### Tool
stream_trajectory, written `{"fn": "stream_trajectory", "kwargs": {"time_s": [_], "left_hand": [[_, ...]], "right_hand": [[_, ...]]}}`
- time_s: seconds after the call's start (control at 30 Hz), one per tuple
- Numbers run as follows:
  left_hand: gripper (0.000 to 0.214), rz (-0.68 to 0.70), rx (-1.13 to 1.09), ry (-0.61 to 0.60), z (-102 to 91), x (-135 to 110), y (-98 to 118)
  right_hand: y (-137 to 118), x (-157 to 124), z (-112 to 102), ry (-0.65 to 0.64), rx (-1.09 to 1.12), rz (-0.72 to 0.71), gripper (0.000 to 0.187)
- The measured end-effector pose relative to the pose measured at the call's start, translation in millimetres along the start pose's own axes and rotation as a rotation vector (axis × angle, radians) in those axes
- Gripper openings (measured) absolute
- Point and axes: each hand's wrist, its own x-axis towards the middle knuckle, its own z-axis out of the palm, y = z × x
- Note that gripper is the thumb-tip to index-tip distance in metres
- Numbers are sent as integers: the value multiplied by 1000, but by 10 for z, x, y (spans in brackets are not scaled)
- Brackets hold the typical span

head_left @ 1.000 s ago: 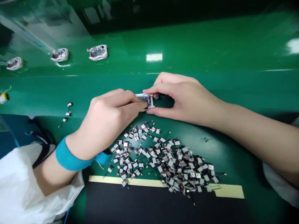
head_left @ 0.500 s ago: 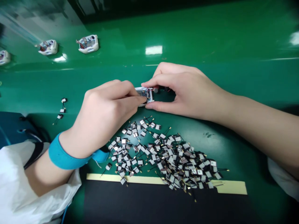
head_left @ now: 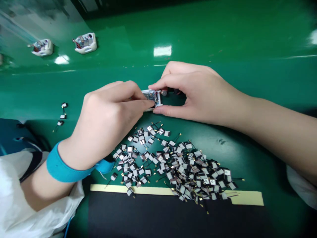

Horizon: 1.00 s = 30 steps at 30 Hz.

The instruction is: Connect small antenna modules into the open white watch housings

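Observation:
A small white device (head_left: 152, 98) with an exposed circuit board rests on the green bench between both hands. My left hand (head_left: 109, 119), with a blue wrist strap (head_left: 61, 165) on its wrist, has its fingers closed in a pinch pressed onto the board. My right hand (head_left: 195, 96) grips the device's right end between thumb and forefinger. Just in front of the hands lies a pile of several small square parts with thin black leads (head_left: 173, 162).
Two more white devices (head_left: 85, 43) (head_left: 41, 48) sit on the green conveyor belt (head_left: 223, 33) at the far left. Three loose small parts (head_left: 61, 115) lie left of my left hand. A yellow tape strip (head_left: 247, 198) borders a black mat (head_left: 160, 218) at the near edge.
Both hands and the device stay together. The view has shifted, so everything sits slightly higher and the far devices have slid left.

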Motion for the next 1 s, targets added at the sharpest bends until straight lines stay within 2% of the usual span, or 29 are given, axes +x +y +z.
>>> {"fn": "stream_trajectory", "kwargs": {"time_s": [0.4, 1.0], "left_hand": [[23, -42, 37, -24, -6, -5, 18], [17, 1, 4, 2, -23, -9, 15]], "right_hand": [[-1, 1, 1, 2, -12, 10, 33], [8, 2, 7, 5, -26, 13, 34]]}}
